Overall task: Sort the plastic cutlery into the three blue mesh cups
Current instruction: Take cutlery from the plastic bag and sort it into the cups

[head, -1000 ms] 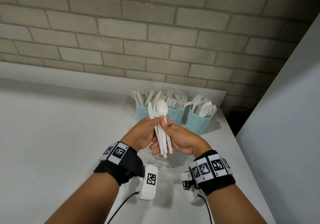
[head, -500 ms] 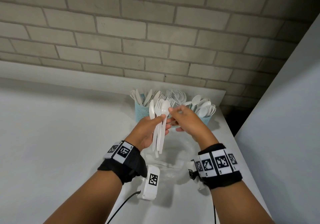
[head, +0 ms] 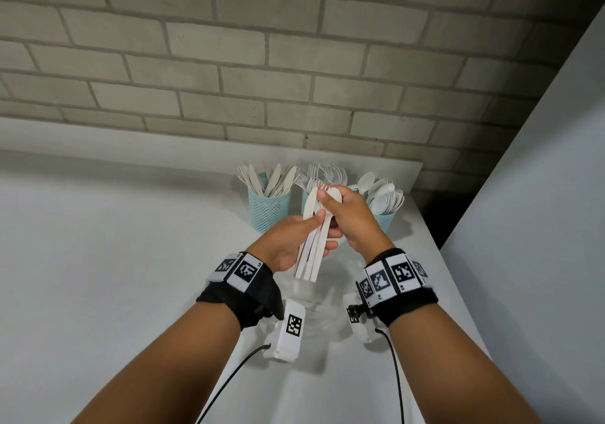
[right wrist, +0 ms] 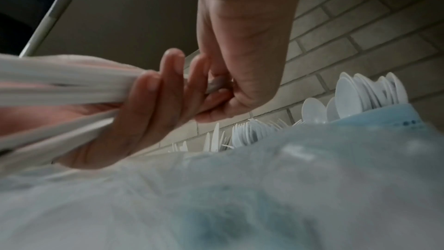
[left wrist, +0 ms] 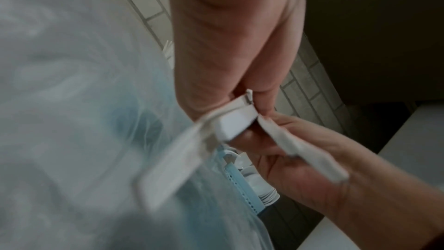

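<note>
White counter against brick wall: knife cup, fork cup, spoon cup look well filled. Left hand clamps the last mixed bundle; right hand pinches its top end, so sorting appears nearly done.

head view looks down from above; both wrist views look up close from below, sharing the hands.
</note>
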Available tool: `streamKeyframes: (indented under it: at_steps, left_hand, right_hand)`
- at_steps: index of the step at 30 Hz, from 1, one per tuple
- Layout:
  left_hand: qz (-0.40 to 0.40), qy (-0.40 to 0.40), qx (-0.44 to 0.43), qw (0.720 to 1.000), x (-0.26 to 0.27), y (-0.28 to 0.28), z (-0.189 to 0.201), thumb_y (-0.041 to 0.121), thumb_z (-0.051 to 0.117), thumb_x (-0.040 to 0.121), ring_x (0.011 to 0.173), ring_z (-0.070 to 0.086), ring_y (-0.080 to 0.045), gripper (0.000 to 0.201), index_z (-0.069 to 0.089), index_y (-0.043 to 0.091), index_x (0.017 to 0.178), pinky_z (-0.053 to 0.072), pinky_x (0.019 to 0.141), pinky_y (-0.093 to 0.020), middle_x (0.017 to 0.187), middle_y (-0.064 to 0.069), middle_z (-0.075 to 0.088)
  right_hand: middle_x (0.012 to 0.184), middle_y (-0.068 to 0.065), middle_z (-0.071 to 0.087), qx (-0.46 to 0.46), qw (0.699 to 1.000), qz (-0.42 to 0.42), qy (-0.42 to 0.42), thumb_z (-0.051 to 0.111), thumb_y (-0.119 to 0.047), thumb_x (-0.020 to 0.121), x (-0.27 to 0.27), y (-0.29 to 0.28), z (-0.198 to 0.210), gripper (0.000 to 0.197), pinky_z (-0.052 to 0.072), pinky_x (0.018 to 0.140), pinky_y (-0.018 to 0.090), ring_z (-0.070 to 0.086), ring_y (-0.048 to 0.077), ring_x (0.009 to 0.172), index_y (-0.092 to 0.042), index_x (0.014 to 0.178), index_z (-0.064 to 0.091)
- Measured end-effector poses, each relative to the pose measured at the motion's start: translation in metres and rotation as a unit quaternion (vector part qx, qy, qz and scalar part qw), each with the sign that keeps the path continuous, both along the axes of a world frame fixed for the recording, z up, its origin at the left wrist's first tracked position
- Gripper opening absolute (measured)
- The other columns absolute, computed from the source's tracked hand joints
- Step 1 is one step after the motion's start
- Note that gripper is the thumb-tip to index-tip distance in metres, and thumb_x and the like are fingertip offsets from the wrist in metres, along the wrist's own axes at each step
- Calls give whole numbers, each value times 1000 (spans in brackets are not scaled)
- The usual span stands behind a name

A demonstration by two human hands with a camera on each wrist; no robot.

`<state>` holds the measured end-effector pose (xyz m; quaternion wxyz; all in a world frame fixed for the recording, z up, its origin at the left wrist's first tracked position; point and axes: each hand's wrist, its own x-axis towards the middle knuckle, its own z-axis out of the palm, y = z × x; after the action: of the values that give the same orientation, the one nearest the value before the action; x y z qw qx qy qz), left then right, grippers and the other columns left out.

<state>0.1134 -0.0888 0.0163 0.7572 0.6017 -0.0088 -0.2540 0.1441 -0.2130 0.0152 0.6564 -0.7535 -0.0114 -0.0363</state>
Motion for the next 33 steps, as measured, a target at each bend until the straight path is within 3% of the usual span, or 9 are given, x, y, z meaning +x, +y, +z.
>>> streamKeyframes:
  at_steps: [3, 7, 13, 17, 21, 24, 27, 30, 33]
  left_hand:
    - [-6, -28, 27, 999, 2, -6, 2, 34, 41, 99, 66, 70, -11, 31, 65, 14, 98, 55, 61, -20, 80, 0, 74]
    - [-2, -52, 35, 998, 7, -14, 6, 34, 42, 99, 62, 69, -10, 34, 67, 11, 98, 55, 58, -18, 79, 0, 74]
    - [39, -55, 31, 997, 12, -24, 3, 37, 39, 99, 49, 65, -10, 43, 66, 4, 103, 46, 44, -14, 76, -5, 72]
    - [62, -33, 1, 998, 16, -23, -4, 33, 41, 99, 50, 67, -13, 34, 62, 6, 95, 54, 49, -17, 64, -2, 72]
    - [68, -25, -5, 997, 24, -13, -5, 35, 43, 98, 55, 68, -10, 31, 62, 10, 95, 53, 55, -17, 78, -4, 70]
    - [79, -26, 11, 996, 27, -10, -5, 37, 45, 96, 46, 59, -3, 31, 64, 14, 94, 43, 45, -11, 75, -1, 66]
    - [82, -17, 5, 997, 30, -12, -7, 39, 43, 96, 44, 42, -1, 33, 66, 15, 94, 32, 40, -9, 67, 4, 58]
    - [81, 6, -23, 996, 33, -11, -8, 41, 36, 99, 42, 35, -1, 40, 65, 13, 97, 27, 38, -10, 62, 5, 54]
    - [72, 37, -60, 995, 36, -5, -7, 38, 34, 100, 43, 33, -2, 42, 64, 10, 101, 24, 38, -11, 60, 5, 56]
  right_hand:
    - [70, 2, 62, -50, 998, -40, -22, 54, -25, 94, 5, -8, 1, 21, 48, 57, 24, 59, 15, 62, -17, 75, 59]
    - [71, 4, 63, -47, 997, -58, -1, 50, -31, 96, 10, -17, 7, 28, 47, 48, 18, 59, 14, 59, -7, 86, 62]
    - [71, 5, 61, 5, 1000, -3, 10, 48, -24, 98, 11, -29, 1, 20, 50, 57, 24, 57, 14, 61, -8, 97, 60]
    - [71, 8, 63, 115, 982, -152, -11, 49, -14, 97, 16, -38, 3, 11, 53, 57, 26, 66, 15, 57, -11, 90, 56]
    - [75, 4, 62, 154, 926, -310, -151, 48, -15, 97, 20, -65, 31, 17, 54, 55, 25, 67, 13, 60, -22, 82, 52]
    - [80, -1, 62, 50, 902, -358, -235, 48, -18, 98, 20, -77, 43, 14, 52, 62, 14, 67, 11, 71, -19, 85, 56]
    - [84, 2, 63, -135, 896, -345, -245, 48, -25, 98, 32, -82, 27, 24, 43, 65, 5, 59, 14, 74, -6, 96, 64]
    - [103, 11, 67, -371, 871, -283, -158, 46, -35, 97, 47, -86, -4, 36, 39, 88, 30, 51, 25, 98, -7, 101, 68]
    - [130, 9, 55, -466, 853, -232, -48, 40, -43, 97, 50, -88, -12, 43, 28, 99, 37, 33, 30, 125, -15, 107, 70]
